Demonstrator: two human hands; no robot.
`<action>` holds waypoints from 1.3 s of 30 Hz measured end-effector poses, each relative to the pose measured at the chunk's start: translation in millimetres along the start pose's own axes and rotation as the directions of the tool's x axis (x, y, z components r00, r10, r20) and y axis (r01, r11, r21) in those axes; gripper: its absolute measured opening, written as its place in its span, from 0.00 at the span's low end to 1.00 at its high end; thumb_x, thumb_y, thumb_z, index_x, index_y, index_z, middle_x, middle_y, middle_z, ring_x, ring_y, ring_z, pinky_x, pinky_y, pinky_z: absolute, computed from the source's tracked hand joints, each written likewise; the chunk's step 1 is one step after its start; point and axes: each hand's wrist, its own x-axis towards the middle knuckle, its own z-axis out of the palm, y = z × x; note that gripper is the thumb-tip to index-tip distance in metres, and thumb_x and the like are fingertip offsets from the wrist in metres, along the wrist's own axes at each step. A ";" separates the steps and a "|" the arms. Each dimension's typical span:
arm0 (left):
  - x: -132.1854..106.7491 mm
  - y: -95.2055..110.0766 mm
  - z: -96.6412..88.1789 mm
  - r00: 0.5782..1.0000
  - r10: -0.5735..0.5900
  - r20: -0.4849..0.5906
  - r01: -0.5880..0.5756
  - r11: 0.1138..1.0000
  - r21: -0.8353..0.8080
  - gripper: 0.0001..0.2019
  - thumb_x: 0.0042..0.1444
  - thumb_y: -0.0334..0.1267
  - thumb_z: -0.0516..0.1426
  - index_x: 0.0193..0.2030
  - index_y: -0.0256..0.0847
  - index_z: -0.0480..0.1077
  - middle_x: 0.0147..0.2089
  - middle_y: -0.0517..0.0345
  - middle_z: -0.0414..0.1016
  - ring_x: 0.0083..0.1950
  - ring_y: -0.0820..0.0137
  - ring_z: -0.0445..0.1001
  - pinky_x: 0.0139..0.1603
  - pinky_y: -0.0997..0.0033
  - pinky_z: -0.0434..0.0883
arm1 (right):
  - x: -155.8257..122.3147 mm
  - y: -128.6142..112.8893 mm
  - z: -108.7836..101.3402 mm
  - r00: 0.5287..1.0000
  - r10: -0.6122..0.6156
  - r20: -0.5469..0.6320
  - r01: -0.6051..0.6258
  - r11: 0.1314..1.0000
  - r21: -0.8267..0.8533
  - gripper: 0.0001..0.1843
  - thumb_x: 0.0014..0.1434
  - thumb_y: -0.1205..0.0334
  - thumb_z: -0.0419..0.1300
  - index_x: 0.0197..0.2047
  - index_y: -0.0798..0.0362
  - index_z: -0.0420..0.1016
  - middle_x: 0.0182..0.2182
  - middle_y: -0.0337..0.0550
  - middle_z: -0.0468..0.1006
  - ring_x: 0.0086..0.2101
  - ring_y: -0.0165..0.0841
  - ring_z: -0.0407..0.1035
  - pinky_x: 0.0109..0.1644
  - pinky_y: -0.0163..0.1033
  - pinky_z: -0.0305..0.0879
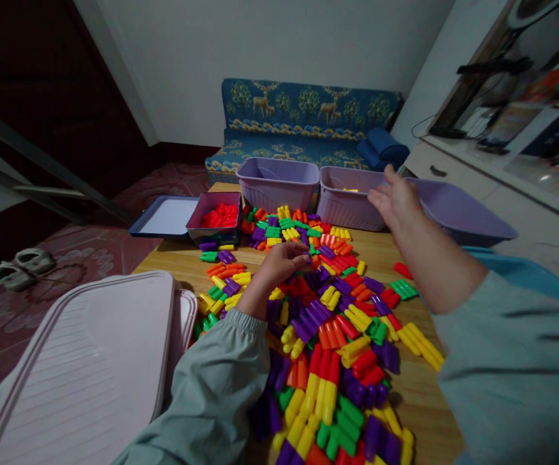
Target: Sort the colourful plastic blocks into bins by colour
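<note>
Bullet-shaped plastic building pieces (318,310) in red, yellow, green, purple and orange lie heaped across the table, many joined in short rows. My left hand (284,263) is low over the middle of the heap, its fingers curled together beside purple pieces; whatever may be between the fingertips is hidden. Over the right rim of the middle purple bin (344,206), my right hand (396,199) is raised with fingers stretched out and nothing in it. A few yellow pieces (351,190) show inside that bin.
Another purple bin (279,187) stands to its left, a third (463,206) to its right. A square tin (214,226) holds red pieces, with its lid (165,216) alongside. Pale bin lids (99,349) lie front left. A blue tub (526,265) is at right, a patterned sofa (303,113) behind.
</note>
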 end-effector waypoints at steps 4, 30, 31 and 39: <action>1.2 -3.6 -0.5 1.000 0.009 0.024 -0.008 1.000 -0.010 0.15 0.42 0.34 0.68 0.37 0.31 0.74 0.29 0.57 0.77 0.30 0.70 0.76 0.37 0.69 0.73 | -101.2 -1.9 -55.3 0.983 0.160 0.095 -0.104 0.896 -0.431 0.30 0.49 0.55 0.67 0.54 0.53 0.69 0.55 0.55 0.73 0.54 0.44 0.69 0.59 0.55 0.62; 5.7 -11.8 -3.9 0.999 -0.017 0.035 0.018 1.000 -0.014 0.15 0.43 0.34 0.67 0.39 0.32 0.73 0.30 0.56 0.78 0.31 0.70 0.77 0.39 0.67 0.74 | -176.1 44.4 -39.5 0.934 0.342 0.109 -0.226 0.796 -0.562 0.45 0.54 0.29 0.47 0.63 0.54 0.62 0.64 0.53 0.62 0.64 0.43 0.54 0.68 0.50 0.48; 6.3 -12.7 -3.5 0.999 -0.018 0.033 0.019 1.000 -0.024 0.16 0.43 0.34 0.67 0.39 0.32 0.73 0.31 0.55 0.78 0.31 0.70 0.77 0.39 0.67 0.74 | -175.1 42.2 -33.3 0.919 0.367 0.143 -0.245 0.818 -0.520 0.44 0.55 0.29 0.47 0.64 0.52 0.62 0.64 0.51 0.62 0.64 0.42 0.54 0.68 0.49 0.49; -11.4 21.4 -17.2 0.987 0.152 0.056 -0.156 0.806 0.571 0.14 0.46 0.34 0.63 0.42 0.34 0.76 0.39 0.50 0.80 0.39 0.65 0.77 0.41 0.69 0.72 | -178.8 12.0 -23.6 0.770 0.369 0.521 -0.200 0.914 -0.353 0.34 0.55 0.38 0.58 0.58 0.50 0.69 0.56 0.51 0.73 0.54 0.40 0.69 0.55 0.45 0.66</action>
